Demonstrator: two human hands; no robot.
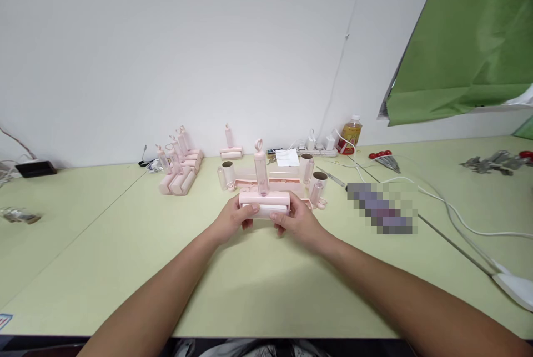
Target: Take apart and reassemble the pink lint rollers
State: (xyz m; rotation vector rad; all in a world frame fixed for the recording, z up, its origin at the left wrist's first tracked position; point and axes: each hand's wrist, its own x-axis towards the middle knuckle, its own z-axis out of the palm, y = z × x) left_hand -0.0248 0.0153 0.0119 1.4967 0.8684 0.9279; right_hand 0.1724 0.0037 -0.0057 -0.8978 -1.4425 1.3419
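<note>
A pink lint roller [265, 198] with a white roll and an upright translucent handle is held above the middle of the table. My left hand [233, 218] grips its left end, thumb on the white roll. Closed round the right end is my right hand [302, 222], its thumb also at the roll. Behind it lie open pink roller covers [285, 185]. Cardboard-cored rolls [228, 172] and short translucent handles [317, 191] stand on both sides of the covers.
Several assembled pink rollers [179, 179] lie at the back left, and one [231, 152] by the wall. A power strip [320, 152], drink bottle [350, 135], screwdriver [332, 176], red-handled pliers [385, 160], blurred-out item [381, 210] and white cables [462, 224] are to the right.
</note>
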